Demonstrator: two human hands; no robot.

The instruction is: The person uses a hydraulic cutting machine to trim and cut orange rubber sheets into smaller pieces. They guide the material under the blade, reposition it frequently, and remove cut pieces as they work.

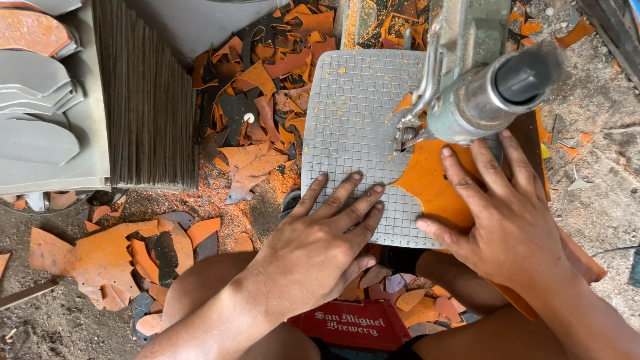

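Pressing flat with spread fingers, left hand [327, 233] on the gridded white cutting plate [353, 127], gripping nothing, fingertips just beside the edge of the orange sheet [430, 183]. Right hand [507, 213] likewise open and flat, palm down on that orange sheet, pinning it to the plate rather than clasping it. Sheet lying across the plate's right part, its curved edge tucked under the blade of the grey sawing machine [480, 93], which hangs over the bench from above. Looks like mid-cut: feeding the sheet into the blade along a curve. Next move probably calls for turning and pushing the sheet slowly with both palms while keeping fingers clear of the blade. Further out, orange and dark offcuts [267, 87] heaped behind the plate and on the ground, a stack of grey cut shapes [40, 113] at far left, a red crate [350, 323] below.
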